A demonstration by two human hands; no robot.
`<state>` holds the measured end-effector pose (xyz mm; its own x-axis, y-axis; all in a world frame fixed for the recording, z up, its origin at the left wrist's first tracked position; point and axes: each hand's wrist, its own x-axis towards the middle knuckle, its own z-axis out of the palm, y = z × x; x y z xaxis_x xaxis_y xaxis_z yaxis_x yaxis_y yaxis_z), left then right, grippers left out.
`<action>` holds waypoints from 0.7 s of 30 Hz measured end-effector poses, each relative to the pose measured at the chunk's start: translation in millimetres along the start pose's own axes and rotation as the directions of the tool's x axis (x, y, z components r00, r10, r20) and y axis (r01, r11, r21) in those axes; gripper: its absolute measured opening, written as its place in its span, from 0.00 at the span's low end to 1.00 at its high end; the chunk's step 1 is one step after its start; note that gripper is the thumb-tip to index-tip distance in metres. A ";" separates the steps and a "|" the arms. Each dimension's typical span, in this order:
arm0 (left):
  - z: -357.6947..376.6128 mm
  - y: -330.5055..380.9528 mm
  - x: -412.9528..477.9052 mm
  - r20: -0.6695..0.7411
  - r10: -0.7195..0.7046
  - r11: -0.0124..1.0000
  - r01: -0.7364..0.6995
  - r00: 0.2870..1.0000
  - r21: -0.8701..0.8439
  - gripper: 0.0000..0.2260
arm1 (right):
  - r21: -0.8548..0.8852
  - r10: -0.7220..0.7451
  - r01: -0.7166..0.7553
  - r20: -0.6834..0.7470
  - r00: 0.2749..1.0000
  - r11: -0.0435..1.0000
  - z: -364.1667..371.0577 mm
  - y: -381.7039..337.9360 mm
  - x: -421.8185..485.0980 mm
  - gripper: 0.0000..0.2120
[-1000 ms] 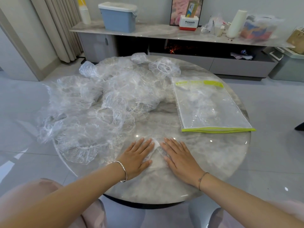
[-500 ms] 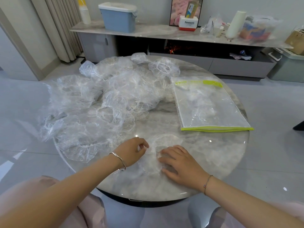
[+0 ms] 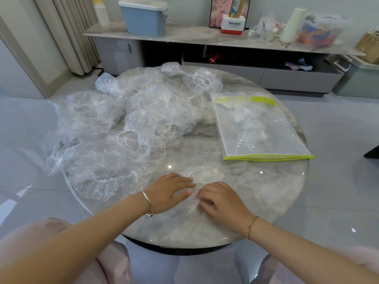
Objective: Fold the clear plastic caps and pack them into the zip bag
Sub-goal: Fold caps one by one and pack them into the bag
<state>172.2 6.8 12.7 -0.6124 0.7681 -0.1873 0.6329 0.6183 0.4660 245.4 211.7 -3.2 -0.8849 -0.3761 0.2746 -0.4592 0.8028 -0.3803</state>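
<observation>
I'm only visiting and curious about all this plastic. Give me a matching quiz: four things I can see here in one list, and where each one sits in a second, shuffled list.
Things
1. zip bag
2. heap of loose caps
3. blue lidded bin
4. cap being folded

Places
A. on the sideboard behind the table
B. at the table's near edge, beneath the left hand and right hand
C. flat on the table's right side
D. spread over the table's left side

Pairs: 1-C, 2-D, 3-A, 4-B
</observation>
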 end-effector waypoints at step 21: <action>2.7 3.7 18.0 -0.271 -0.413 0.868 0.287 0.869 -0.405 0.20 | 0.013 0.240 -0.239 -0.051 0.970 0.971 -12.1 4.0 10.4 0.25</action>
<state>164.8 23.3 8.8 -0.9223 0.3670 -0.1213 0.1821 0.6893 0.7012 235.3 216.6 8.8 -0.9641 -0.1487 0.2200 -0.2351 0.8632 -0.4467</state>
